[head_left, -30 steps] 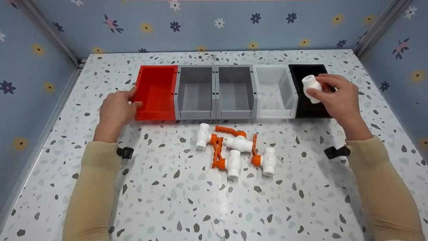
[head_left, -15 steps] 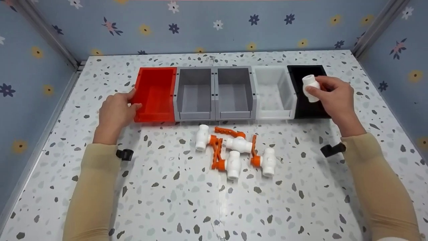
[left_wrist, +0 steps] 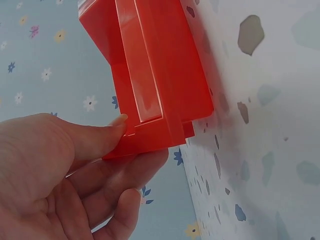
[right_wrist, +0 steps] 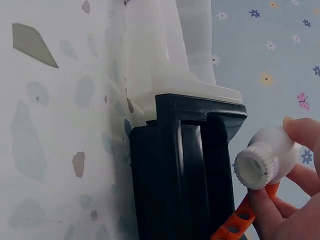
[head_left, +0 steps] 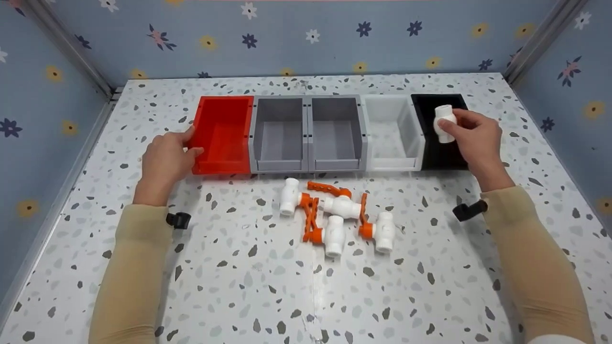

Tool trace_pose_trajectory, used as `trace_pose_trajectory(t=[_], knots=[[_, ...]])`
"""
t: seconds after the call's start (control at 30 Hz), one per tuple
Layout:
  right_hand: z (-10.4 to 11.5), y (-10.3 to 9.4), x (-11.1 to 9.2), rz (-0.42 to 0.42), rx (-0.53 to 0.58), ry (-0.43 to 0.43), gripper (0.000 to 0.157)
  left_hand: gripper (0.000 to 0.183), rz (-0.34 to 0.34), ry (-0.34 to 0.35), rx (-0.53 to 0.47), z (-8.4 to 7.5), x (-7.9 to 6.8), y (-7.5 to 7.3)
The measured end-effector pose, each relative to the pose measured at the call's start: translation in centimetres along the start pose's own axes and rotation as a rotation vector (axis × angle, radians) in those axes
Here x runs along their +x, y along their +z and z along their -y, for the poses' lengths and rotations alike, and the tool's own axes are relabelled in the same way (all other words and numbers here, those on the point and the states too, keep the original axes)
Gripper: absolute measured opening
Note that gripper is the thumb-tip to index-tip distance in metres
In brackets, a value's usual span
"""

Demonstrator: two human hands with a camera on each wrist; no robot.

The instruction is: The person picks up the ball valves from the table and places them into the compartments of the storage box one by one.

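My left hand pinches the left wall of the red bin, thumb inside and fingers outside, as the left wrist view shows. My right hand holds a white ball valve over the black bin. In the right wrist view the valve's ribbed round end faces the camera and its orange lever handle hangs below, near the bin's opening. Several more white ball valves with orange handles lie in a cluster on the table, among them one nearest the front and one at the right.
Between the red and black bins stand two grey bins and a white bin, side by side in one row. The speckled table is bounded by flowered walls at the back and both sides.
My right hand has shifted slightly left and turned, bringing the ball valve more upright over the black bin. My left hand stays on the red bin; the valves on the table have not moved.
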State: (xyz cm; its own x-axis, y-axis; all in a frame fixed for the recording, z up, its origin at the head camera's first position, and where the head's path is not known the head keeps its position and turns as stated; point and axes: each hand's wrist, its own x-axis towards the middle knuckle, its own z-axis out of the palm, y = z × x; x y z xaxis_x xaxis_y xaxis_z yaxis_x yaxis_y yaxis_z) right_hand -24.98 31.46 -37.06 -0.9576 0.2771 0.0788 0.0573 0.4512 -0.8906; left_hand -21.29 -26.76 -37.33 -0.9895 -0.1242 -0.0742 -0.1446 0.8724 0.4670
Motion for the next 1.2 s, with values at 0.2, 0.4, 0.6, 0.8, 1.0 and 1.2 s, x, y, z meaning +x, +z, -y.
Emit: trace_pose_trajectory(t=[0.2, 0.4, 0.6, 0.8, 1.0, 1.2], knots=[[-0.3, 0.4, 0.4, -0.016, -0.009, 0.031, 0.058, 0.062, 0.011, -0.009, -0.008, 0.0, -0.1, 0.0], [-0.2, 0.9, 0.5, -0.025, -0.065, 0.035, 0.059, 0.063, 0.013, -0.017, -0.007, -0.1, -0.1, 0.0], [-0.2, 1.5, 0.6, -0.025, -0.162, 0.002, 0.06, 0.063, 0.016, -0.019, -0.006, -0.1, -0.1, 0.0], [-0.4, 1.9, 0.9, -0.02, -0.249, -0.012, 0.061, 0.063, 0.013, -0.006, -0.009, -0.1, -0.1, 0.0], [-0.4, 1.9, 1.1, -0.009, -0.279, 0.002, 0.062, 0.062, 0.013, -0.011, -0.008, -0.1, -0.2, 0.0], [-0.5, 2.1, 1.4, -0.002, -0.33, -0.018, 0.059, 0.062, 0.022, -0.026, -0.008, -0.1, -0.1, 0.0]])
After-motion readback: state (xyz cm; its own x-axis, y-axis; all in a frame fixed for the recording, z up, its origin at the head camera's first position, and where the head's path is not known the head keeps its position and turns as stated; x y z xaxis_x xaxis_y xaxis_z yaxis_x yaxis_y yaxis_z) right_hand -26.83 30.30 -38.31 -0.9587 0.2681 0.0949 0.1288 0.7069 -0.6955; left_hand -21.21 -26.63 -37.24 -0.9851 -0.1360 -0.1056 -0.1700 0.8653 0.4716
